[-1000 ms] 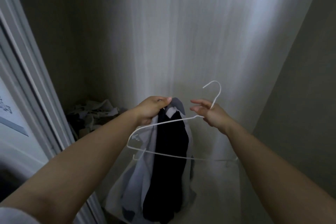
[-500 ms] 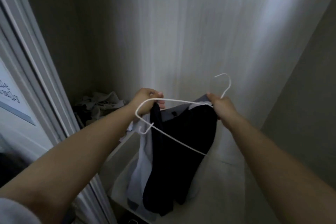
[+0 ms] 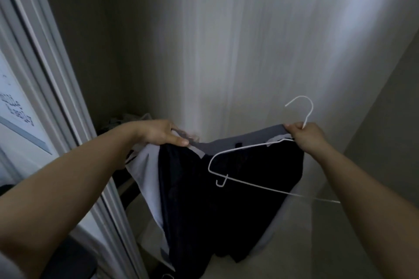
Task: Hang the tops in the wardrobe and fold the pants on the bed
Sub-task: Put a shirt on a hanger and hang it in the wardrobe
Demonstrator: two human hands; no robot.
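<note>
A black, white and grey top (image 3: 204, 199) hangs spread between my two hands inside the wardrobe. My left hand (image 3: 158, 135) grips its left shoulder edge. My right hand (image 3: 305, 137) pinches the grey collar edge together with the neck of a white wire hanger (image 3: 247, 169). The hanger lies in front of the cloth, its hook (image 3: 305, 108) pointing up and its bar slanting down to the right. The lower hem of the top droops toward the wardrobe floor.
The pale back wall of the wardrobe (image 3: 249, 52) rises ahead, with a darker side wall (image 3: 385, 131) at right. A white door frame (image 3: 45, 75) runs down the left. A heap of clothes (image 3: 122, 121) lies low at the back left.
My hands have moved apart, stretching the top wide. The left hand let go of the hanger's left end and now grips only cloth; the hanger swung to the right.
</note>
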